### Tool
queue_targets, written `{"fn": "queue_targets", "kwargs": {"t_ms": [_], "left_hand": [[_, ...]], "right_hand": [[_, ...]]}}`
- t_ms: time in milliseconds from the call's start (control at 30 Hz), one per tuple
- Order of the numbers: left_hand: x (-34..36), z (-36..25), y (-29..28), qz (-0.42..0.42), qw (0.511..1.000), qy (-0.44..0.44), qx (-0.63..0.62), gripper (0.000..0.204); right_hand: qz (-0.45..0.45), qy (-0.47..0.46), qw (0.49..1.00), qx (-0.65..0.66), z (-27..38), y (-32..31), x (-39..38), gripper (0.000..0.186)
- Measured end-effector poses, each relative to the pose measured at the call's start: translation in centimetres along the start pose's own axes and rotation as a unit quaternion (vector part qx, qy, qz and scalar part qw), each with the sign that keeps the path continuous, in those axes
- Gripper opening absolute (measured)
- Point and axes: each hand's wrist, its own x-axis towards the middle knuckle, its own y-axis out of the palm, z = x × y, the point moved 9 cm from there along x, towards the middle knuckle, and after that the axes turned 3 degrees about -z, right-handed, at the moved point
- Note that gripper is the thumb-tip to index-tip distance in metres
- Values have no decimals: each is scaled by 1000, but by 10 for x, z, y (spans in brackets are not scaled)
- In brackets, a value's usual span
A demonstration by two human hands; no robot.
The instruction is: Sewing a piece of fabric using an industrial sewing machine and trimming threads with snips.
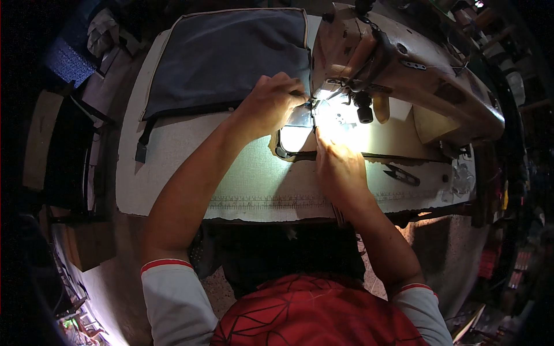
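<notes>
A dark grey fabric piece (231, 60) with pale edging lies on the sewing table, left of the sewing machine (398, 75). A narrow black strip runs along its near edge and ends in a loose tail (143, 147). My left hand (271, 104) is closed, its fingers pinching the fabric's right edge just beside the lit needle area. Nearer to me, my right hand (341, 170) is closed with its fingertips on a narrow dark strip (314, 115) that leads up to the presser foot. Glare hides the needle, and the right fingers partly cover the strip.
Thread snips (402, 175) lie on the table right of my right hand. A printed ruler scale (259, 202) runs along the front edge of the sewing table (167, 173). A small clear item (461, 180) sits at the right end. A brown box (86, 245) stands low at left.
</notes>
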Motion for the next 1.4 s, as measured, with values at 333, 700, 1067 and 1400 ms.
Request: {"fn": "queue_targets", "kwargs": {"t_ms": [333, 700, 1067, 1400], "left_hand": [[0, -2, -2, -8, 1000, 0, 1, 26], [7, 8, -2, 12, 1000, 12, -9, 26], [15, 25, -3, 27, 999, 11, 33, 26], [14, 25, -3, -19, 999, 27, 36, 25]], "right_hand": [[42, -17, 998, -46, 4, -1, -1, 40], [-28, -38, 999, 4, 7, -5, 6, 42], [-78, -41, 996, 8, 4, -7, 13, 37], [-61, -23, 998, 21, 3, -8, 12, 37]]}}
